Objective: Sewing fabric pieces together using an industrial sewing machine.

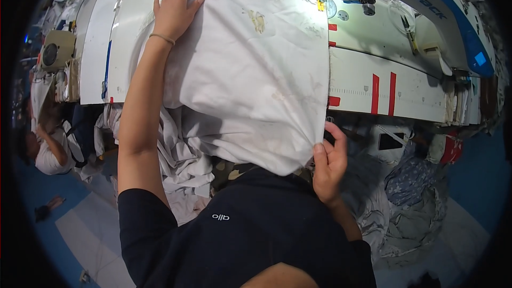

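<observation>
White cloth (240,69), marked with pale brown patterns toward its far end, and it lay right across the surface (133,0) in front of me, its near end draping over the edge toward my lap! Up at the far left corner, my left hand (176,13) rested flat on it, fingers loosely spread and gripping nothing. Down at the near right, my right hand (330,168) had the side edge pinched between thumb and fingers, creases fanning out from the hold. Over at the far right corner, the sewing machine (450,13) threw its light just beside the cloth! Red tape (375,94) striped the surface to the right, and below it a patterned grey-blue garment (408,181) lay crumpled.
</observation>
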`<control>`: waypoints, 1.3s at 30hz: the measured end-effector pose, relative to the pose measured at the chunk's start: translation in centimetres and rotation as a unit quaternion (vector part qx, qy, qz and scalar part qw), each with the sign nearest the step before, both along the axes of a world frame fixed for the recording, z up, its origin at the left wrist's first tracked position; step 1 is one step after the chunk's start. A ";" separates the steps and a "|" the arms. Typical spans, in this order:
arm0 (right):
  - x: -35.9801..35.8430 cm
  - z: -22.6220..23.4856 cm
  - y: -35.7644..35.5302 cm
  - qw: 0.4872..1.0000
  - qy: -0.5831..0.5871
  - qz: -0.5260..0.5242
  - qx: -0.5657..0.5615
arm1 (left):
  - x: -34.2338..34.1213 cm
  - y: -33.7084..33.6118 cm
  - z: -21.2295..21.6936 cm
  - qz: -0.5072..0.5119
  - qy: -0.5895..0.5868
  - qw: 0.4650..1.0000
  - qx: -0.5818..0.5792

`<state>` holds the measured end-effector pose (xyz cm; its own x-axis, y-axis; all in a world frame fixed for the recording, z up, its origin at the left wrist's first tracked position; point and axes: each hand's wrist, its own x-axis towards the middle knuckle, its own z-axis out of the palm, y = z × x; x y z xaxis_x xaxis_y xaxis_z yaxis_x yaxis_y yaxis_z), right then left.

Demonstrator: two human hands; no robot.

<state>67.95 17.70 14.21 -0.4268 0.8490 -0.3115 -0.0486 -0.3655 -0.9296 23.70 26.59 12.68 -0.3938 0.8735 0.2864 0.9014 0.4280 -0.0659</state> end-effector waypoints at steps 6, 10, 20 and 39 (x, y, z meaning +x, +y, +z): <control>1.6 -3.8 -0.2 0.989 -0.094 0.036 0.107 | 4.2 -0.1 2.9 -0.128 -0.173 0.947 0.239; 1.7 -3.8 0.6 0.983 -0.103 0.077 0.134 | 15.9 3.5 5.1 -0.270 -0.413 0.846 0.204; 3.1 -2.1 2.5 0.973 -0.153 0.101 0.139 | 18.0 5.3 1.0 -0.403 -0.178 0.891 0.108; 1.4 2.2 16.4 0.782 -0.283 0.007 0.556 | 16.9 7.0 2.5 -0.402 -0.164 0.899 0.056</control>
